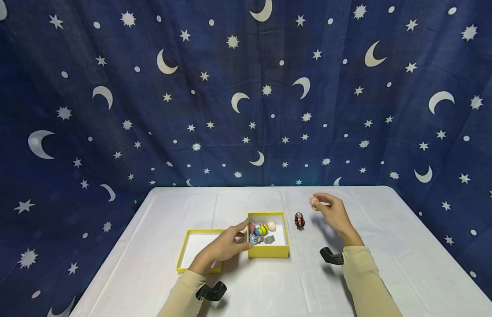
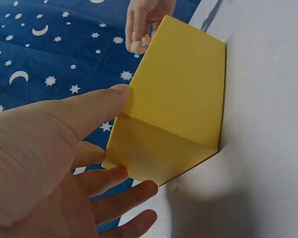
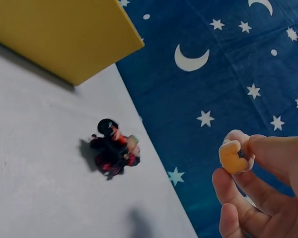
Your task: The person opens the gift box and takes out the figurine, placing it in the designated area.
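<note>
My right hand [image 1: 336,216] is raised over the table's right side and pinches a small pink-and-orange toy figure [image 3: 233,156] between thumb and fingers. Below and left of it, a dark-robed toy figure [image 1: 299,220] stands on the cloth. My left hand [image 1: 227,243] rests against the left side of a yellow box [image 1: 268,251], its thumb at the near corner and its fingers extended along the left wall. Inside the box lie several toy figures, among them a yellow-and-blue one [image 1: 262,230], a round pale one [image 1: 271,226] and a grey one [image 1: 269,239].
A shallow yellow-edged lid [image 1: 183,252], white inside, lies left of the box, partly under my left forearm. The white-covered table [image 1: 293,286] ends at a dark blue curtain [image 1: 214,110] with moons and stars. Each wrist wears a black camera mount [image 1: 331,256].
</note>
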`<state>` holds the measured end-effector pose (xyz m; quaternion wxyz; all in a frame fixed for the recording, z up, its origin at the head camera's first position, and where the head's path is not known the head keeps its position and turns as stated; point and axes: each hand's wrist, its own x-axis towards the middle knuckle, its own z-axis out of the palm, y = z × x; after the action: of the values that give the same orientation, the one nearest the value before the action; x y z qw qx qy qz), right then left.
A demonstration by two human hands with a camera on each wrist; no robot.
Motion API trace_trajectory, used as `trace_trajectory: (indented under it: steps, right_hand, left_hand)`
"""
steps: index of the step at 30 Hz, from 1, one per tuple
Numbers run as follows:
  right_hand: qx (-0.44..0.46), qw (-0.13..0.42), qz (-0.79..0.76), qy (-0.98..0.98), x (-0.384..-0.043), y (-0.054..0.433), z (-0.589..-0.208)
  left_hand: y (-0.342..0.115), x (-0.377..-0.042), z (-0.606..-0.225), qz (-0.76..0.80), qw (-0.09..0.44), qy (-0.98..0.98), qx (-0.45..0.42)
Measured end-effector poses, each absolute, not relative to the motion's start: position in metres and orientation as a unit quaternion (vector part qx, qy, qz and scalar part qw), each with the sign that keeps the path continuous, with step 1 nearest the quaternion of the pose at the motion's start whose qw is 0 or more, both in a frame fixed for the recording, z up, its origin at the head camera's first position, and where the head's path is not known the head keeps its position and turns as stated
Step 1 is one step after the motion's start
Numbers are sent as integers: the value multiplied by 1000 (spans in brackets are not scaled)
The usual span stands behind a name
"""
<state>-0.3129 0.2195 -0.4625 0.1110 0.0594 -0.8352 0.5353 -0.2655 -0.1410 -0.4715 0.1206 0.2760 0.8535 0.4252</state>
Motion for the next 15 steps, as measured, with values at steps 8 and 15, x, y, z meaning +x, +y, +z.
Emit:
trace_trajectory:
  steps: [8, 15]
  right_hand:
    - [36, 95, 528, -843, -317, 222, -475]
    - [27, 78, 502, -861, -321, 222, -487]
  left_hand:
    - [-141, -267, -471, 416, 116, 857, 280]
    - [-141, -265, -470, 420, 121, 856, 277]
